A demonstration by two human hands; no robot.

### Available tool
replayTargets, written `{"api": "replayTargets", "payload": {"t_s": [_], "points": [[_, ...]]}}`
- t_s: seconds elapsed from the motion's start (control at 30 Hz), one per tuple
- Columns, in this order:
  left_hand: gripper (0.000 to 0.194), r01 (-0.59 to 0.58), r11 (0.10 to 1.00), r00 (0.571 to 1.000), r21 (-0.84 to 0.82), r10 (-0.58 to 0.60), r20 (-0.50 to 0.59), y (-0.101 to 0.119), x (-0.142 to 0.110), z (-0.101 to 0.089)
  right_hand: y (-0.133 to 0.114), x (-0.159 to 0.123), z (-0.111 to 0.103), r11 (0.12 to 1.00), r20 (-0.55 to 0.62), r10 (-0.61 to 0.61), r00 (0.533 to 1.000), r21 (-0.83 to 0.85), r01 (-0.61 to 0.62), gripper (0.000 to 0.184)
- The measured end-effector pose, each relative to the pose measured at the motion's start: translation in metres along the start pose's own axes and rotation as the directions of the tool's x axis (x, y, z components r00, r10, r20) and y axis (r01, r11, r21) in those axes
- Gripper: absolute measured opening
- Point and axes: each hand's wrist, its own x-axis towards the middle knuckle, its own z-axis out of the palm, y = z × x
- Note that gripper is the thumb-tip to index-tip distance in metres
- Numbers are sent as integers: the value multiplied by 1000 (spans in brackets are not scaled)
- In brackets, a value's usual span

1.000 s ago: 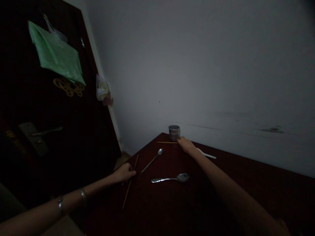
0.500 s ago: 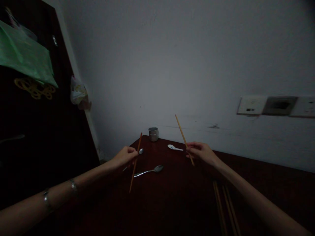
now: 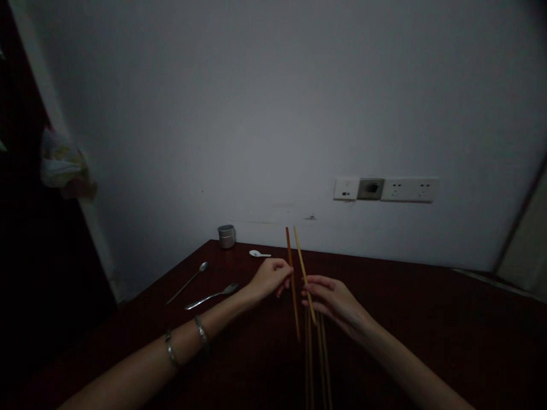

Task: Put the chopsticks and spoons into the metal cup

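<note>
My left hand (image 3: pixel 270 277) pinches a reddish-brown chopstick (image 3: pixel 294 302), which stands nearly upright above the table. Just to its right, my right hand (image 3: pixel 331 296) is closed on a lighter yellowish chopstick (image 3: pixel 300 253), tilted with its top to the left. The two chopsticks are close together at their tops but apart. Below my right hand, several more chopsticks (image 3: pixel 321 364) lie on the dark red table (image 3: pixel 239 359), their far ends partly hidden behind the hand. Two bracelets (image 3: pixel 200 330) circle my left wrist and forearm.
A fork (image 3: pixel 213 296) and a long-handled spoon (image 3: pixel 192 280) lie left of my left hand. Behind them stand a metal cup (image 3: pixel 226 236) and a white spoon (image 3: pixel 258 254) near the wall (image 3: pixel 273 114). Wall sockets (image 3: pixel 401 190) are at right; a plastic bag (image 3: pixel 64 162) hangs at left.
The view has turned right. My hands have come close together, bringing the two chopsticks side by side over the table near the lying chopsticks. Each hand keeps its chopstick.
</note>
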Motion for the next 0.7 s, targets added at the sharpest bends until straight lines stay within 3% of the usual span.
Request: {"api": "replayTargets", "payload": {"t_s": [0.2,0.37,0.7], "points": [[23,-6,999,1000,-54,5,-11,-12,23,38,-1,-18,-24,1000,-59,14,998,21,-13,21],[24,0,995,1000,-104,1,9,-24,37,60,1,-20,-39,1000,-27,-17,999,10,17,20],[27,-23,988,1000,-152,25,15,-29,42,77,0,-17,-47,999,-58,-39,998,11,40,20]]}}
